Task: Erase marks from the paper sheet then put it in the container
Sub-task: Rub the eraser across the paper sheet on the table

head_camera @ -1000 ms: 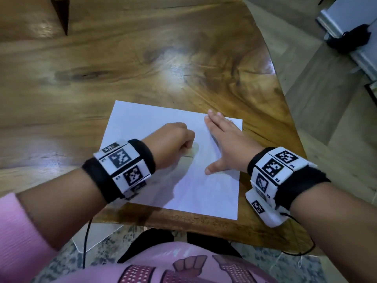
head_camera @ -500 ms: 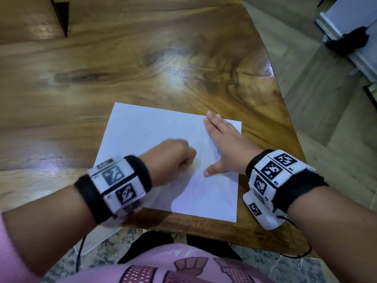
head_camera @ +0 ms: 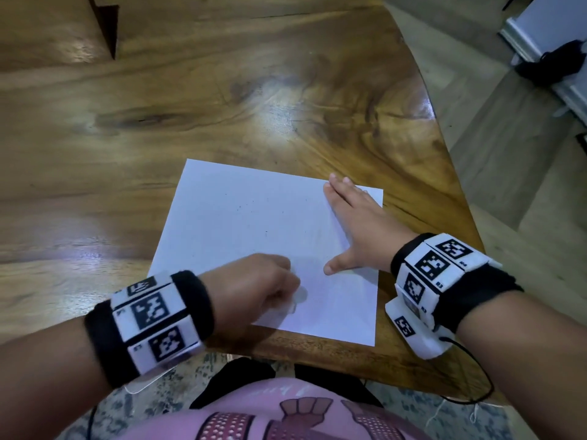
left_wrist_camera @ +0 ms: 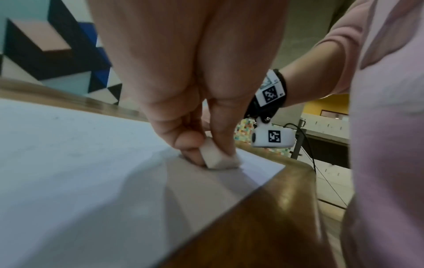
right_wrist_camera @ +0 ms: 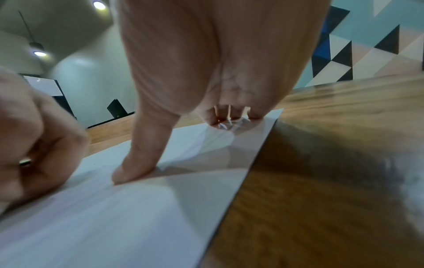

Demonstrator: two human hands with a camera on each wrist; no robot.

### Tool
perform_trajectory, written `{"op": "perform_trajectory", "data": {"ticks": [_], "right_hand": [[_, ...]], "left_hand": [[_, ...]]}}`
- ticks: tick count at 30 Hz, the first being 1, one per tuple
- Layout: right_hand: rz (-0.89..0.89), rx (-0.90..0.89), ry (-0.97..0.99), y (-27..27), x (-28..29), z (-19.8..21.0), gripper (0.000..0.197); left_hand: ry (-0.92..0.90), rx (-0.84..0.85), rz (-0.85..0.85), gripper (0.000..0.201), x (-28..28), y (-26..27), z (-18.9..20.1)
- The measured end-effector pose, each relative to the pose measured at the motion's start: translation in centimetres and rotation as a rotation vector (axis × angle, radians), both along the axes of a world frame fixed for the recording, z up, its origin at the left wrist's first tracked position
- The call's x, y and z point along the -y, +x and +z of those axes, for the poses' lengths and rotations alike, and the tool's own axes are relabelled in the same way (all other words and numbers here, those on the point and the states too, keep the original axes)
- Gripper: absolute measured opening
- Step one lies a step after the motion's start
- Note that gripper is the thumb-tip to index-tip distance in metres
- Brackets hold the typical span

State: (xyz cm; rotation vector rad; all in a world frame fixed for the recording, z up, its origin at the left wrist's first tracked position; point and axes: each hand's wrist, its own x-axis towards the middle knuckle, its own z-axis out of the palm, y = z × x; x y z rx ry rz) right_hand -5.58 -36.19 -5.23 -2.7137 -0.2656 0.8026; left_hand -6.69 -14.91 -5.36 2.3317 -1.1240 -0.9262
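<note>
A white paper sheet (head_camera: 254,223) lies flat near the front edge of the wooden table (head_camera: 222,90), with a few faint specks on it. My left hand (head_camera: 260,287) pinches a small white eraser (left_wrist_camera: 216,158) between thumb and fingers and presses it on the sheet (left_wrist_camera: 69,163) near its front part. My right hand (head_camera: 359,223) lies flat on the right side of the paper (right_wrist_camera: 137,208), fingers straight and thumb spread, holding it down. No container shows in any view.
The table's front edge (head_camera: 317,354) runs just below the sheet, and its right edge curves away toward the floor (head_camera: 508,185). A dark notch (head_camera: 104,23) cuts into the table at the far left. A cable (head_camera: 470,392) hangs from my right wrist.
My left hand has slid the eraser toward me, from the sheet's middle to its front part. My right hand has stayed flat on the paper.
</note>
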Motion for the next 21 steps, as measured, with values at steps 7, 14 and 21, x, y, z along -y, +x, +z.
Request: {"op": "perform_trajectory", "data": {"ticks": [7,14,21], "right_hand": [[-0.001,-0.002,-0.015,0.0,-0.1,0.0,0.130],[0.003,-0.009,-0.008,0.0,-0.1,0.3,0.128],[-0.009,-0.022,0.006,-0.1,0.0,0.4,0.128]], "left_hand": [[-0.104,0.183,0.252,0.014,1.5,2.7,0.2],[-0.018,0.024,0.056,0.011,-0.8,0.4,0.1],[-0.078,0.148,0.174,0.018,0.2,1.9,0.1]]}}
